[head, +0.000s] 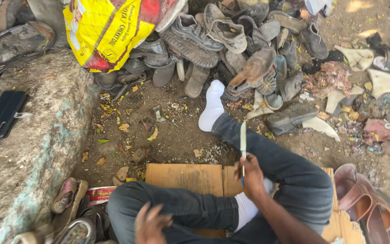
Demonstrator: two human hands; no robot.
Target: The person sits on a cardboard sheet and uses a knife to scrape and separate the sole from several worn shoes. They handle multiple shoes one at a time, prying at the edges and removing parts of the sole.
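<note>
Left hand [152,224], blurred, fingers spread and empty, hovers over my knee; right hand [250,177] grips an upright pale blade [243,138], above the board [186,177].

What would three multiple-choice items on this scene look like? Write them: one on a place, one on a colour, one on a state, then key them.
1. Where does the dark flat case lie?
A. on the stone ledge
B. on the wooden board
C. among the piled shoes

2. What colour is the sock on the outstretched foot?
A. black
B. white
C. red

3. How is the right hand?
A. flat on the ground
B. closed on a thin tool pointing up
C. inside a shoe

Key: 1 A, the case rests on the ledge at left. 2 B, the sock is plainly white. 3 B, the fingers wrap the tool's lower end.
</note>
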